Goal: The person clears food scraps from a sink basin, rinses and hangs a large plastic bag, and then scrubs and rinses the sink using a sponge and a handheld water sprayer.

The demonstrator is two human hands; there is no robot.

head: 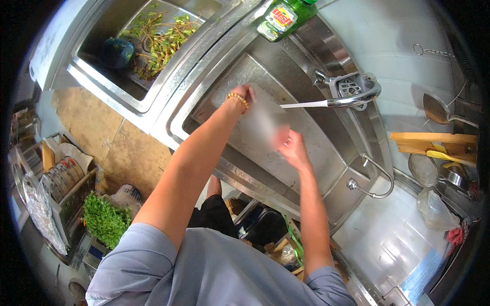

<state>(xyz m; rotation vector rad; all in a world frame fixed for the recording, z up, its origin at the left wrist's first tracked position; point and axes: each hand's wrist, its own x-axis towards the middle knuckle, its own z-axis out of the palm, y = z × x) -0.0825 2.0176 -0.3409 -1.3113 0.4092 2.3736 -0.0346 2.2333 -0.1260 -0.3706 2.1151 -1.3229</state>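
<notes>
Over the stainless steel sink basin [252,69], both my hands grip a pale grey, rounded object [262,114]. Blur hides its exact kind. My left hand [242,95], with a beaded bracelet at the wrist, holds its far left edge. At the near right edge, the fingers of my right hand [295,151] are closed on it. A reddish patch shows through the blur beside these fingers. From the chrome faucet [354,100], a white stream of water [304,105] runs to the object's right side.
A green dish soap bottle [286,19] stands at the sink's back rim. The left basin holds cut stems [164,46] and a blue bowl [118,52]. A second curved tap [388,183] is at right. Leafy greens [105,220] sit in a container at lower left.
</notes>
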